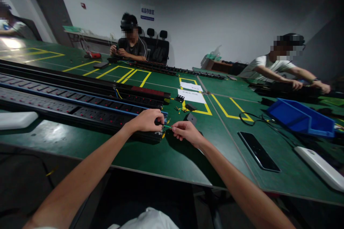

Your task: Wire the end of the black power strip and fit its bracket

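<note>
My left hand (148,120) rests on the near right end of a long black power strip (99,117) with rows of sockets and small red marks. Its fingers are curled around that end, with the fingertips partly hidden. A thin green wire (168,126) sticks out of the strip's end to the right. The thumb and index finger of my right hand (186,132) pinch the wire's free part, just above the table. Behind my right hand sits a small dark grey block (190,118).
More long strips (80,96) lie parallel behind. Small black parts (190,107) and white paper sheets (192,96) lie beyond my hands. To the right are a phone (258,151), a white device (319,168) and a blue bin (301,116). Co-workers sit across the green table (225,143).
</note>
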